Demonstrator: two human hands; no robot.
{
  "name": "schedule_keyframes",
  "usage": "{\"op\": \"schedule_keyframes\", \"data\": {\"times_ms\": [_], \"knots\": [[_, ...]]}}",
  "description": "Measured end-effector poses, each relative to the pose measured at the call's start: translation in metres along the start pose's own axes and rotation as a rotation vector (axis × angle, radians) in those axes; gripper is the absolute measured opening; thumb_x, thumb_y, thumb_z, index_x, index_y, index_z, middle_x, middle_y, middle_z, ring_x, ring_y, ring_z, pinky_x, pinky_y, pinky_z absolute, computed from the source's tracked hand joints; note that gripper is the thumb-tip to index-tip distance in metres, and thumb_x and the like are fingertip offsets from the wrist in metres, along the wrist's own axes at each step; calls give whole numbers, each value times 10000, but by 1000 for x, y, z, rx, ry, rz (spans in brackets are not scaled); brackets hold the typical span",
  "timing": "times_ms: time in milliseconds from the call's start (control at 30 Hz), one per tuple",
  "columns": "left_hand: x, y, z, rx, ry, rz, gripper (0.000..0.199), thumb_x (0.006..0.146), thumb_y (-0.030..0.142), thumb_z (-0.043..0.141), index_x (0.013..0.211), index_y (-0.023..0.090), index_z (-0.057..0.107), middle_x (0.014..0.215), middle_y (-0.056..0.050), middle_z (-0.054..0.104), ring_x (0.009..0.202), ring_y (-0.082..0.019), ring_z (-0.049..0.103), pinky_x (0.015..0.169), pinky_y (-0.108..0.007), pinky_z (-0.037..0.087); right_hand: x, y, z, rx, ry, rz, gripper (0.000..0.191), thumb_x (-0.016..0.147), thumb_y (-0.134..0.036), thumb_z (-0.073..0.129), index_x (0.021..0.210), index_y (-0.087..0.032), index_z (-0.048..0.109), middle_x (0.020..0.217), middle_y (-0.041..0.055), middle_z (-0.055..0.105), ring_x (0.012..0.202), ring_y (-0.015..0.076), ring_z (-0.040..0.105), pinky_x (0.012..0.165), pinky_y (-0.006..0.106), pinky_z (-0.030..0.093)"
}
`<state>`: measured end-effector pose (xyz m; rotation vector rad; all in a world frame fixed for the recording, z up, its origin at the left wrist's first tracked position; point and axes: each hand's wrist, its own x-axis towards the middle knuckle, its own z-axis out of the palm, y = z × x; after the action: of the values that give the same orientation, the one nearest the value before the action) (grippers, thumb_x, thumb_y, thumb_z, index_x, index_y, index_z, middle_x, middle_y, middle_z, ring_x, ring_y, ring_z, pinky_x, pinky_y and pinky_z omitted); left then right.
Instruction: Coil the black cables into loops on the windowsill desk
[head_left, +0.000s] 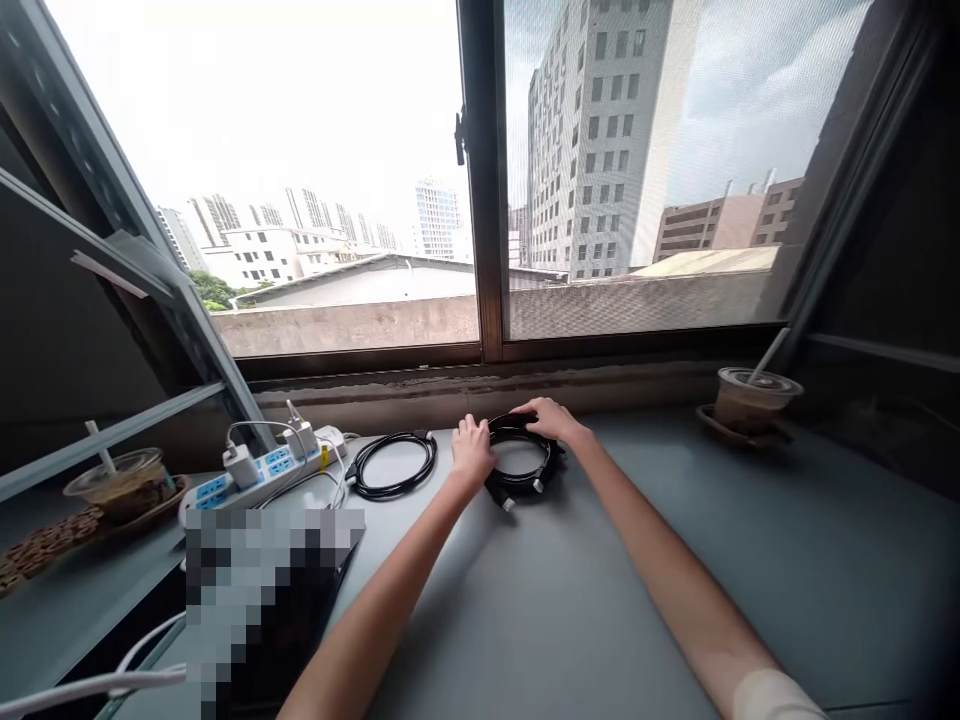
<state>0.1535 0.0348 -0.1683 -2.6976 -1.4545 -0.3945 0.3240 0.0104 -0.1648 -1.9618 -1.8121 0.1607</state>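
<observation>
A thick coil of black cable lies on the grey table near the window wall, its plug ends with pale tips pointing toward me. My left hand is closed on the coil's left side, fingers bent over it. On the far right edge of the same coil, the fingers of my right hand curl around the cable; part of the grip is hidden. A second, thinner coil of black cable rests to the left, apart from both hands.
A white power strip with plugged-in chargers stands at left. Lidded iced drinks with straws, one cup left and another cup right, sit on coasters. A metal frame rises at left; a window is ahead.
</observation>
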Motion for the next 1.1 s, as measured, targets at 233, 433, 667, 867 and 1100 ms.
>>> {"op": "schedule_keyframes", "data": {"times_ms": [233,433,667,867,1100], "knots": [[-1,6,7,13,53,95,570,710,-18,412,1241,188,424,1221,-136,462,1141,-257,407,948,-378,298,-1,4,10,-2,54,-23,309,839,-288,552,1136,-206,584,1129,62,593,1065,207,532,905,429,414],[6,-4,14,-31,67,111,590,742,0,359,1302,179,412,1284,-154,421,1222,-282,339,972,-402,265,3,4,22,51,123,-45,300,858,-300,524,1142,-223,583,1127,64,582,1079,200,513,924,412,393],[14,-11,34,-190,16,110,607,776,80,340,1373,188,332,1230,-108,524,1114,-234,491,904,-356,369,12,19,45,205,155,-64,282,891,-324,473,1089,-156,584,1056,68,608,997,176,562,896,414,431],[15,-16,37,-291,59,82,558,795,118,354,1337,245,399,1216,-61,562,1083,-201,529,929,-342,358,16,27,52,309,214,-60,246,879,-304,501,1049,-149,588,1057,66,604,964,165,576,859,389,467],[2,-14,38,-307,224,27,406,867,266,386,1245,212,523,1163,-77,592,1080,-204,522,962,-337,319,15,25,55,307,321,69,256,865,-334,520,1017,-140,589,1027,64,604,910,156,584,814,369,485]]}}
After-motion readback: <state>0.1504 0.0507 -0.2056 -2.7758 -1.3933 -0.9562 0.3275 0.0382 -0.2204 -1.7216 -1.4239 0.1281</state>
